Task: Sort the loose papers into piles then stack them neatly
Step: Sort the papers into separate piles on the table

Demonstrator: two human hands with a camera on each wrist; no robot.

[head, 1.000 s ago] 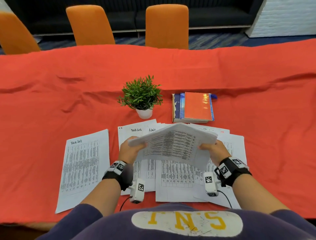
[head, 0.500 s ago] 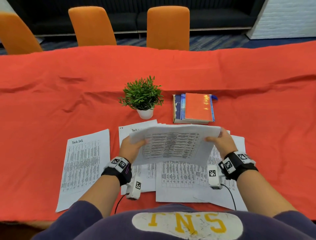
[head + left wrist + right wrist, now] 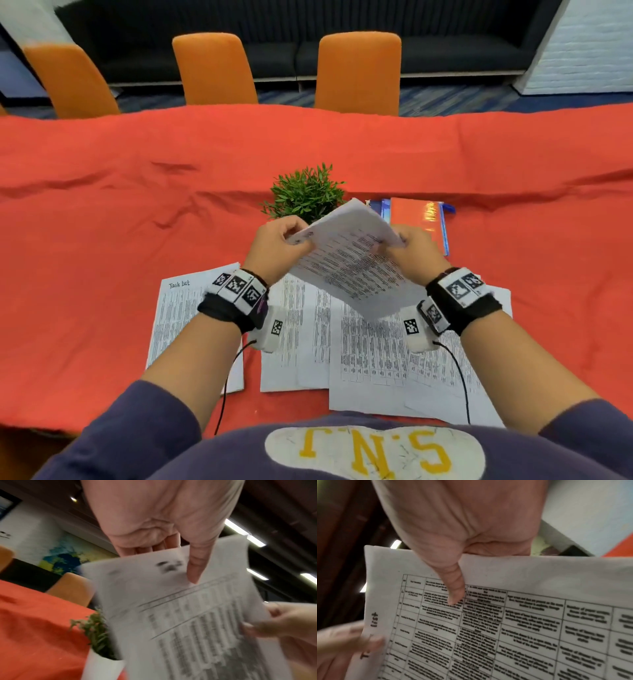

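Observation:
A printed sheet with a table, headed "Task list" [image 3: 349, 260] [image 3: 197, 615] [image 3: 505, 622], is held tilted in the air above the table. My left hand [image 3: 291, 240] [image 3: 171, 555] pinches its left edge, thumb on the printed side. My right hand [image 3: 400, 245] [image 3: 458, 577] pinches the right edge the same way. On the red cloth below lie several loose printed sheets [image 3: 370, 356], overlapping, in front of me. A separate "Task list" sheet [image 3: 178, 322] lies flat to their left, partly under my left forearm.
A small potted plant [image 3: 305, 193] [image 3: 97, 632] stands just beyond the held sheet. Books with an orange cover [image 3: 416, 216] lie to its right. The red tablecloth [image 3: 102, 222] spreads wide on both sides. Orange chairs [image 3: 358, 72] line the far edge.
Both hands have lifted the sheet higher and farther from me, turning it from sideways to a diagonal tilt. It now hides part of the plant and books.

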